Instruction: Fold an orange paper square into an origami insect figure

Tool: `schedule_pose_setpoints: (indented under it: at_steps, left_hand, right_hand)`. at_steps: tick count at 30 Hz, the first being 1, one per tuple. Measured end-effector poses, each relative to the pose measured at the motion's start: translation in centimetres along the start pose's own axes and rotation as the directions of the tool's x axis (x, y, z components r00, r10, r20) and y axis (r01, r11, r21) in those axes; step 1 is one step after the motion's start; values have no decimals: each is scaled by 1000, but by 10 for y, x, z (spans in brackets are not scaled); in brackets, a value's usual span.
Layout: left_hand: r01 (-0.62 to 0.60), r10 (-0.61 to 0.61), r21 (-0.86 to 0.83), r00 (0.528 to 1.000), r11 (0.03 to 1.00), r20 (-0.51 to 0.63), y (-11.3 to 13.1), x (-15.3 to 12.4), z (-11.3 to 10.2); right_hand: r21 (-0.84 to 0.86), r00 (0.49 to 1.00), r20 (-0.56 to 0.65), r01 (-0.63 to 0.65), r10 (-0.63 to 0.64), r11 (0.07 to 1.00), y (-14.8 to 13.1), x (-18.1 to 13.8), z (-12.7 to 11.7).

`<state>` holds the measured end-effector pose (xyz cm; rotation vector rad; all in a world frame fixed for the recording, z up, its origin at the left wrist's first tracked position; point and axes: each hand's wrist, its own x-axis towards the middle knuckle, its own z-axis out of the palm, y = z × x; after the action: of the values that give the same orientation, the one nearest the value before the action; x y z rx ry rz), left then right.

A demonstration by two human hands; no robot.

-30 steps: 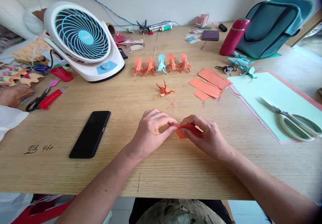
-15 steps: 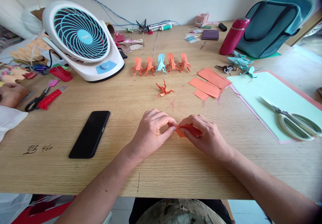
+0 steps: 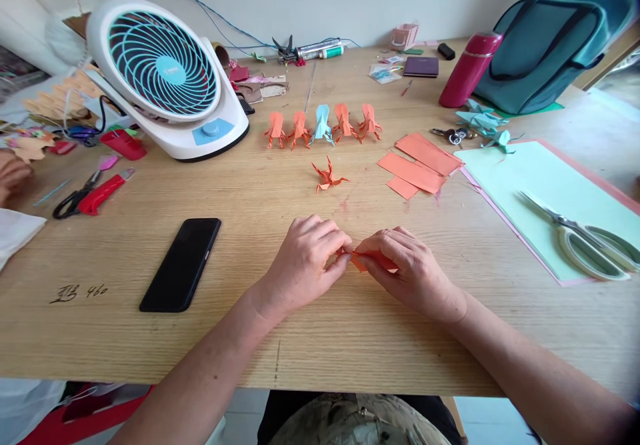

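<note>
A small piece of folded orange paper (image 3: pixel 359 263) is pinched between my two hands, just above the table near its front. My left hand (image 3: pixel 310 258) grips its left end between thumb and fingertips. Around the right part closes my right hand (image 3: pixel 407 268), thumb in front and fingers behind, hiding much of the paper. Beyond the hands lies a spiky folded orange figure (image 3: pixel 328 177). Behind that stands a row of several folded paper figures (image 3: pixel 343 122), orange except for a light blue one (image 3: pixel 321 125). Cut orange paper strips (image 3: pixel 413 171) lie to the right.
Left stands a white fan (image 3: pixel 167 78), with a black phone (image 3: pixel 180 265) nearer me. Scissors (image 3: pixel 583 231) rest on pale green sheets (image 3: pixel 520 185) at right. A pink bottle (image 3: pixel 470 71) and teal bag (image 3: pixel 545 51) stand behind. Another person's hand (image 3: pixel 13 173) shows at far left.
My left fingers have shifted slightly along the paper, and a bit of orange now shows behind them. The other person's hand has drawn back leftward, exposing a thin blue stick on the table.
</note>
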<state>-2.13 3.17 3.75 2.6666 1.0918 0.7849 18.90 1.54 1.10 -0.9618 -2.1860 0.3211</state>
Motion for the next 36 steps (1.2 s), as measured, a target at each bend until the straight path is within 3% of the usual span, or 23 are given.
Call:
schedule_pose_setpoints:
  at_steps: [18,21,24,31,36]
  left_hand:
    - [6,-8,-119,1000,993,-15,-1,0,3]
    - [39,-45,-141,998,989,-43,-2,0,5]
    - [124,-149,-277,986,953,-72,0,0,6]
    - [283,-349,-554,937,783,-15,1,4,4]
    - [388,-465,-707,880,591,94,-6,4,7]
  right_hand:
    - [-14,999,-7,47,-47,999,-2,1,1]
    - [-15,999,-20,45,-45,999,-1,1,1]
    - [1,998,-53,35,-35,999,-1,0,2]
    - [192,980,-59,-173,188,966,-7,-1,2]
    - [441,880,-19,-418,474,794,-3,-4,8]
